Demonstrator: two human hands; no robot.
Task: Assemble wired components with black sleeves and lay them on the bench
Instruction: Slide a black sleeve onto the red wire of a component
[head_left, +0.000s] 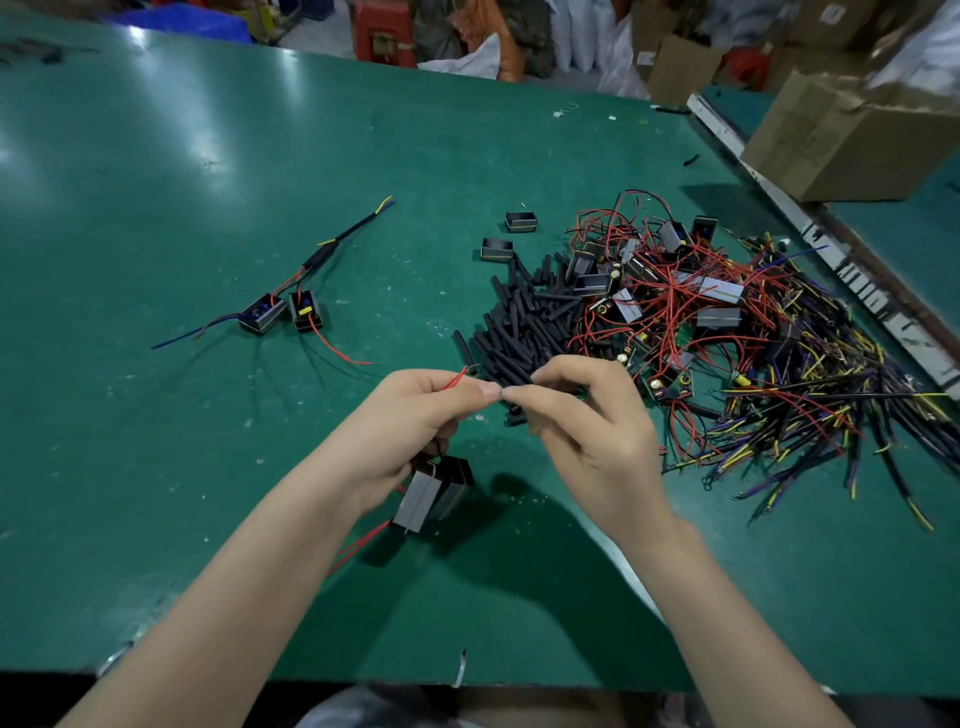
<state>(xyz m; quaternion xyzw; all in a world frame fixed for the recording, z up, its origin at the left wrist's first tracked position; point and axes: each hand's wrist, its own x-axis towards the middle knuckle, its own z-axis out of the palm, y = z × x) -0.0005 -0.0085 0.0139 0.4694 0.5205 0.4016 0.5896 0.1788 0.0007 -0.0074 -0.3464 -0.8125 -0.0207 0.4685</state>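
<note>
1. The left hand (415, 410) pinches the tip of a red wire (457, 378) between thumb and forefinger. The lower fingers of the same hand curl around two small box-shaped components (434, 493) which hang under the palm, above the bench (156, 156); more red leads come out below them.
2. The right hand (587, 415) meets the left one fingertip to fingertip. Its thumb and forefinger are pressed together on something small at the wire tip. I judge it is a black sleeve, but the fingers hide it and I cannot tell for sure.
3. Just behind the hands lies a pile of black sleeves (524, 322), and beside it to the right a big tangle of wired components (675, 301) with red leads. Further right is a heap of black cables (810, 415) with yellow and purple ends.
4. Two empty-looking black cases (509, 236) stand apart at the far side of the pile.
5. Well apart on the left lies one finished assembly (291, 301): two components joined into a black sleeved cable.
6. As I judge it, only one unit is done, a second is in the hands at the sleeving step, and very many parts are left.
7. A cardboard box (841, 130) stands at the far right.
</note>
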